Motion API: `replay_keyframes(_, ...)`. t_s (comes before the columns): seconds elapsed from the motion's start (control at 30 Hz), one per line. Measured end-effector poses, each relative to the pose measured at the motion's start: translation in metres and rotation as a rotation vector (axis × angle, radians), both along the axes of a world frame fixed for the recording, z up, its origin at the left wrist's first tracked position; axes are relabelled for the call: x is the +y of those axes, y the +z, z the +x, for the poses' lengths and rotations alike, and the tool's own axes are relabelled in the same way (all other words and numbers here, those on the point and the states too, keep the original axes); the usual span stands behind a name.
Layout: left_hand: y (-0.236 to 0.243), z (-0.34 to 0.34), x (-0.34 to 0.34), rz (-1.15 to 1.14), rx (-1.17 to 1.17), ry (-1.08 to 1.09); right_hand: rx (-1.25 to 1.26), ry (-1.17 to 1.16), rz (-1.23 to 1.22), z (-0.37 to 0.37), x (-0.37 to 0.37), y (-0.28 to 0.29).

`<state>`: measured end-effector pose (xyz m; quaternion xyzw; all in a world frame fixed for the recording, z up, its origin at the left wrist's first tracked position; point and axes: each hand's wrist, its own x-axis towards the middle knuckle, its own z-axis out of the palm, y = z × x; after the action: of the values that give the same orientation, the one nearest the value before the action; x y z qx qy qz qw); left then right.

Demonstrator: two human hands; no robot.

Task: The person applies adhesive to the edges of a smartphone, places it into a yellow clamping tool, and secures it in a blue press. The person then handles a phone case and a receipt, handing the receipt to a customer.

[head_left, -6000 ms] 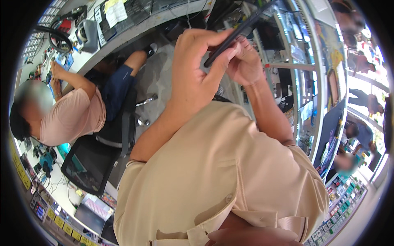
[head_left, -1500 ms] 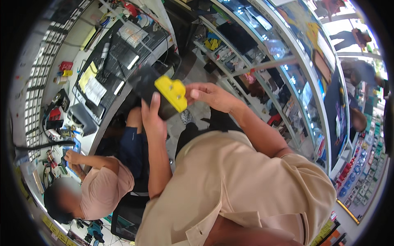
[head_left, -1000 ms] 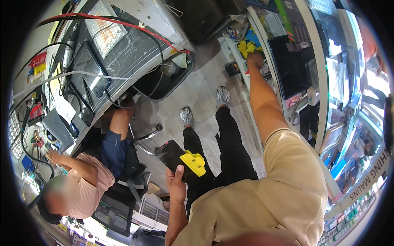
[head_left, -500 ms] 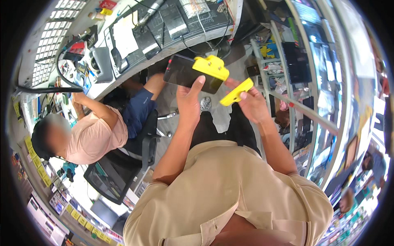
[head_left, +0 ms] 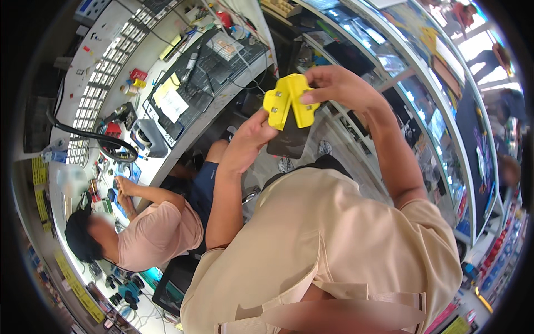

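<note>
My left hand [head_left: 250,136], closed, grips a black phone [head_left: 289,143] along with a yellow clamp [head_left: 275,108] at its top end. My right hand [head_left: 339,89] is closed on a second yellow clamp [head_left: 306,111], held right beside the first, with their upper ends meeting in a V over the phone. The lower part of the phone shows below both clamps; the rest is hidden behind them.
At the left, a seated co-worker [head_left: 150,234] works at a cluttered bench [head_left: 200,117] with cables, tools and papers. Glass display shelving [head_left: 395,67] runs along my right. A black chair [head_left: 172,284] is lower left; people stand beyond the counter at far right.
My right hand reached into the shelf and came back with a second yellow clamp. Since then it has risen to the first clamp, and the phone has turned upright in my left hand.
</note>
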<state>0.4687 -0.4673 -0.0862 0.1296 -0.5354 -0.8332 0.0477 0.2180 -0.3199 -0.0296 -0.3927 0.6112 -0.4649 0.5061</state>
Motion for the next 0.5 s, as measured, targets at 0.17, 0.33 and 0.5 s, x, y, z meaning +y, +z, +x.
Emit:
replay_keyframes(0.17,0.002,-0.029,0.031,-0.01,-0.13,0.258,0.07,-0.184,-0.276,0.008,0.014,0.029)
replay_keyframes(0.33,0.003,-0.036,0.035,0.019,-0.025,0.401,-0.045,-0.628,-0.141,-0.002,0.072,0.02)
replay_keyframes(0.5,0.006,-0.047,0.04,-0.016,0.055,0.386,-0.185,-0.546,-0.18,0.015,0.083,-0.03)
